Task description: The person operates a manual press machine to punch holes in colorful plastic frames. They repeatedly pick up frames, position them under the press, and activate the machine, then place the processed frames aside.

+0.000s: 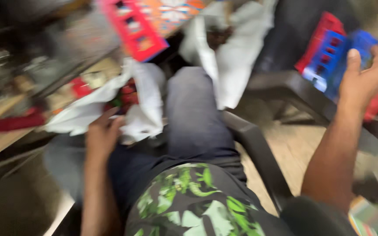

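Note:
The picture is blurred by motion. My left hand [101,135] rests on my lap and grips the edge of a white plastic bag [143,102] with red and green items inside. My right hand [364,78] reaches out to the right and holds a blue boxed package [333,59] that lies against a red one [324,30] on a dark chair. My legs in dark trousers stretch forward between the two hands.
A red and orange box [143,24] lies at the top centre. A second white bag [235,57] sits beyond my knee. Cluttered shelves [31,74] fill the left side. A dark plastic chair arm [259,148] runs beside my right thigh over a wooden floor.

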Tool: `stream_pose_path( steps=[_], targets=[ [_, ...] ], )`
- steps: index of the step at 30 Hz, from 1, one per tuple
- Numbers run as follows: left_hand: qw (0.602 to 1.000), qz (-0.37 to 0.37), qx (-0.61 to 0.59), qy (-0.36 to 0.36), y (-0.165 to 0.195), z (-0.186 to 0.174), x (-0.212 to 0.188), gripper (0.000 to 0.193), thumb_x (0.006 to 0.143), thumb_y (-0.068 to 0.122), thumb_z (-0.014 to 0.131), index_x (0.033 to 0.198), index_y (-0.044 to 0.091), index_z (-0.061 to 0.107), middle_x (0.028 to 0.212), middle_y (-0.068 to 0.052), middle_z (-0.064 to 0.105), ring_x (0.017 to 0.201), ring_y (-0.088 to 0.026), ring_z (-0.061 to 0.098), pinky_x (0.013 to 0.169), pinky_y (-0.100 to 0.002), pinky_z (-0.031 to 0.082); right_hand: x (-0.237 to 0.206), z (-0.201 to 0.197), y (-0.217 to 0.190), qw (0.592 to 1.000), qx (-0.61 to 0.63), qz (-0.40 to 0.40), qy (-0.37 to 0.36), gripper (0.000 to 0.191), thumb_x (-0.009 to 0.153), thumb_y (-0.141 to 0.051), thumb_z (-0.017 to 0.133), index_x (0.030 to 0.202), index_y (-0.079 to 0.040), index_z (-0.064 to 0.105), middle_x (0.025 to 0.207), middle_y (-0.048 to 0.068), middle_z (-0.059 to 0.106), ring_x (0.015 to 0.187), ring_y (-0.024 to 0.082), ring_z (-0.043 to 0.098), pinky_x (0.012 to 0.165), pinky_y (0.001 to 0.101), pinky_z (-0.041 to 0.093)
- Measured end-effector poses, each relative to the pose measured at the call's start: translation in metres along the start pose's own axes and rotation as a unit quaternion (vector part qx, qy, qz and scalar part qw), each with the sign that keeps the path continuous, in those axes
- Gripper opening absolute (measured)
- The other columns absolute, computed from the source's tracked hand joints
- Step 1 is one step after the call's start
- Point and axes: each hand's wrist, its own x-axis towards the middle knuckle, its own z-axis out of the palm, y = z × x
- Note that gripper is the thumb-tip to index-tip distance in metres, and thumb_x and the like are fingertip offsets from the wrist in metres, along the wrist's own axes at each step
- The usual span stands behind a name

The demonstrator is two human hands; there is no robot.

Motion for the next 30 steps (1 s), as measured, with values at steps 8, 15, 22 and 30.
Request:
stream_pose_path(
  steps=[8, 15, 22, 30],
  targets=[
    [0.996, 0.044, -0.071, 0.025, 0.031, -0.016, -0.012, 0.038, 0.095, 0.021, 0.069, 0.129, 0.002, 0.068, 0.084, -0.013, 0.078, 0.063, -0.017, 0.075, 0.061, -0.031, 0.058, -0.051, 0.127, -0.363, 0.91, 0.152, -0.332, -0.197, 0.074, 0.087, -0.05, 0.086, 0.127, 0.009, 0.064, 0.104, 0.021, 0.071, 0.094, 0.041, 0.068, 0.073, 0.0476, 0.052],
    [0.991, 0.066, -0.097, 0.069, 0.032, -0.038, -0.032, 0.039, 0.095, 0.02, 0.071, 0.127, -0.002, 0.067, 0.079, -0.012, 0.077, 0.057, -0.015, 0.07, 0.058, -0.031, 0.056, -0.048, 0.197, -0.448, 0.905, 0.031, -0.255, -0.338, 0.085, 0.083, -0.065, 0.081, 0.108, 0.014, 0.061, 0.097, 0.03, 0.07, 0.091, 0.044, 0.07, 0.079, 0.0507, 0.056],
    [0.981, 0.072, -0.171, 0.055, 0.033, -0.028, -0.021, 0.042, 0.095, 0.021, 0.071, 0.128, -0.004, 0.066, 0.082, -0.012, 0.077, 0.061, -0.011, 0.07, 0.058, -0.026, 0.056, -0.029, 0.2, -0.416, 0.915, 0.095, -0.223, -0.322, 0.059, 0.087, -0.043, 0.08, 0.116, 0.006, 0.064, 0.094, 0.027, 0.073, 0.09, 0.044, 0.07, 0.077, 0.0521, 0.054],
    [0.917, 0.027, -0.393, 0.06, 0.067, -0.041, -0.017, 0.046, 0.1, 0.023, 0.064, 0.138, -0.002, 0.057, 0.096, -0.009, 0.078, 0.072, -0.01, 0.071, 0.056, -0.022, 0.05, -0.008, 0.052, -0.342, 0.775, 0.364, -0.34, -0.388, 0.061, 0.081, -0.017, 0.078, 0.137, -0.001, 0.061, 0.12, 0.022, 0.07, 0.103, 0.031, 0.07, 0.089, 0.0412, 0.058]
  ],
)
